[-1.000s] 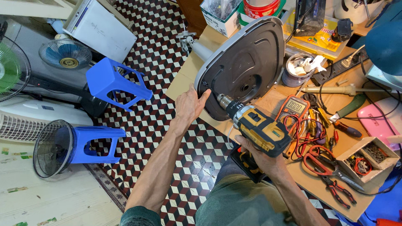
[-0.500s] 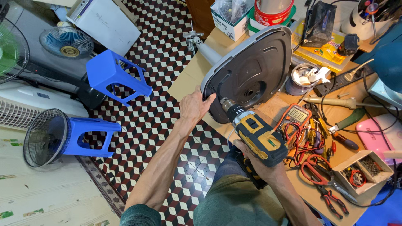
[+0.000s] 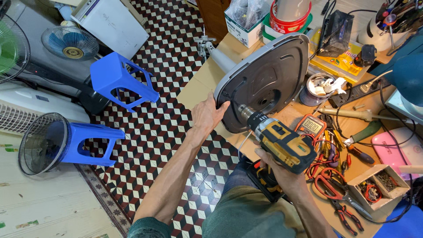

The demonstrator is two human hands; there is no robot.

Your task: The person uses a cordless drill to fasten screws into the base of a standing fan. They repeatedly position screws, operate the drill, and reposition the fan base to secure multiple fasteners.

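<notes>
Drill (image 3: 284, 143) gripped by right hand (image 3: 275, 169) | left hand (image 3: 206, 115) fingers clasp grey fan base (image 3: 264, 81) rim

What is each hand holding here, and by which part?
The left hand grips the grey fan base by its lower left rim. The right hand holds the yellow cordless drill by its handle.

I see two bare arms with no sleeves over the forearms. A dark green short sleeve (image 3: 147, 225) shows at the bottom edge, by the left upper arm. Olive green cloth trousers (image 3: 246, 213) cover my lap. I see no rings, watch or gloves.
</notes>
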